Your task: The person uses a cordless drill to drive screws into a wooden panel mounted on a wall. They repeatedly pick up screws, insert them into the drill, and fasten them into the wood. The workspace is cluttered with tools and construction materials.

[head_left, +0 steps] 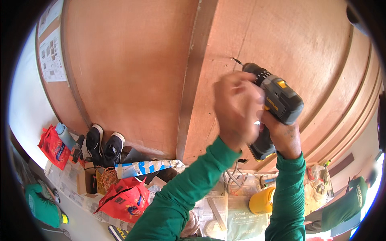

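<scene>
A black and grey cordless drill (277,96) with yellow trim is raised before a brown plywood panel (225,36). My right hand (281,130) is wrapped round its handle. The drill points up and to the left, and a thin bit (237,61) with a dark tip sticks out of its chuck. Whether the tip touches the wood, I cannot tell. My left hand (239,108) is beside the chuck, smeared by motion, its fingers seemingly curled; what they hold, if anything, is not clear. A dark line runs down the panel near the bit.
Below stands a newspaper-covered surface with red bags (125,199), black shoes (113,149), a blue bottle (65,134), a taped blue-white package (148,168) and a yellow container (261,200). A dark wooden strip (195,80) divides the panels. People in green are at lower left (42,205) and right (345,205).
</scene>
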### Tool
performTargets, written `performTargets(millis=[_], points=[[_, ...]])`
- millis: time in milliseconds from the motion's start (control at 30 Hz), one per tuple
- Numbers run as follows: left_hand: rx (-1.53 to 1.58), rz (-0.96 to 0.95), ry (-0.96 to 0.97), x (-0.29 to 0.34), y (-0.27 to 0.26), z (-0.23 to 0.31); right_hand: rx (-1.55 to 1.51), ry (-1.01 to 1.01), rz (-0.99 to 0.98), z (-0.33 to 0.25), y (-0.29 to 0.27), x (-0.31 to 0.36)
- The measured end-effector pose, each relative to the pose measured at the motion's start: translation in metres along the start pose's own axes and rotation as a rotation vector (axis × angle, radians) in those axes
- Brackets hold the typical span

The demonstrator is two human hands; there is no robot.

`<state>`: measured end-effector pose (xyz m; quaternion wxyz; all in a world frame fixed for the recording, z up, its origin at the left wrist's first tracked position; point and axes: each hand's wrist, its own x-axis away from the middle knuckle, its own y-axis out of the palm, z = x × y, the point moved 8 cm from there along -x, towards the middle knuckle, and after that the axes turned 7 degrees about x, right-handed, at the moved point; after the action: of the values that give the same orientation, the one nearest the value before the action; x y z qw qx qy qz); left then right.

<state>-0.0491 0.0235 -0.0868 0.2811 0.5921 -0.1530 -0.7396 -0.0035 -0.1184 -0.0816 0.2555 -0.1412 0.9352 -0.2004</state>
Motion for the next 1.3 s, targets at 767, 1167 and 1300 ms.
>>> performTargets(millis=[767, 1167, 1300], points=[[0.056, -0.531, 0.488, -0.018, 0.073, 0.029, 0.206, -0.462, 0.249, 0.023, -0.055, 0.014], [0.064, -0.527, 0.426, -0.020, 0.082, 0.022, 0.169, -0.434, 0.331, 0.023, -0.062, 0.015], [0.046, -0.532, 0.430, -0.019, 0.080, 0.023, 0.184, -0.426, 0.337, 0.024, -0.063, 0.017]])
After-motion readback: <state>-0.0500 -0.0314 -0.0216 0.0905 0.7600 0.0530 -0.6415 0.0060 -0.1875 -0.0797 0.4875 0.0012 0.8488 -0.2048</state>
